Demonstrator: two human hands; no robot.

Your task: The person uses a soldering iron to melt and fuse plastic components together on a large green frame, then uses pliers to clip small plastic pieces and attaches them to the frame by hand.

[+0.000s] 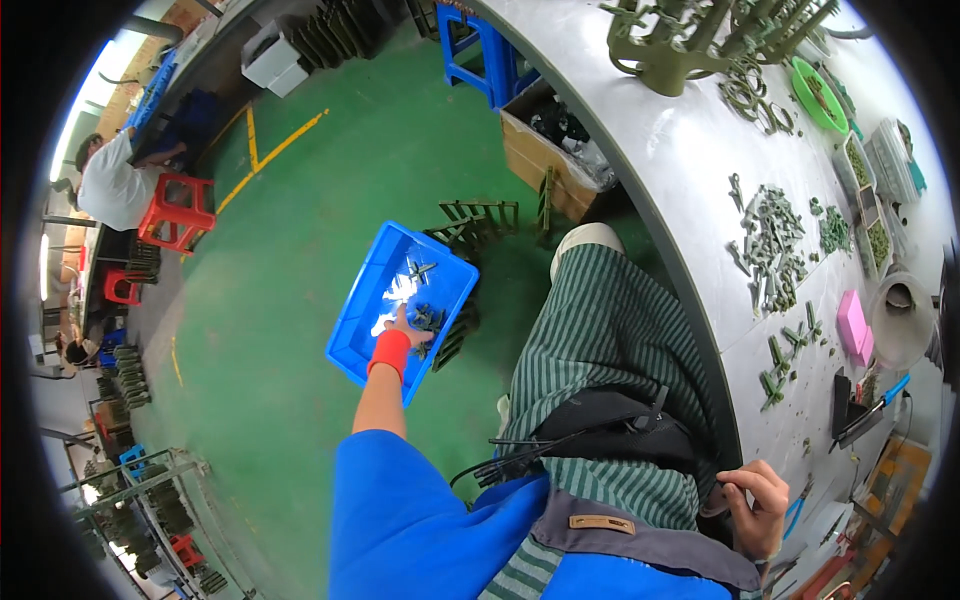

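My left hand (404, 330), with a red band (390, 352) at its wrist, reaches down into a blue plastic bin (352, 318) on the left. Its fingers are spread next to several small dark green parts (428, 317) in the bin. Farther up in the same bin lies another cross-shaped green part (421, 271). At the lower right, my right hand (757, 505) is by the table's near edge with its fingers curled together. Whatever those fingers hold, if anything, is hidden.
Green parts (775, 245) are heaped on the grey table (680, 180), near a pink block (853, 325) and a green bowl (818, 93). Dark green racks (480, 215) and a cardboard box (545, 160) stand on the floor. A seated person (112, 185) works at the far left.
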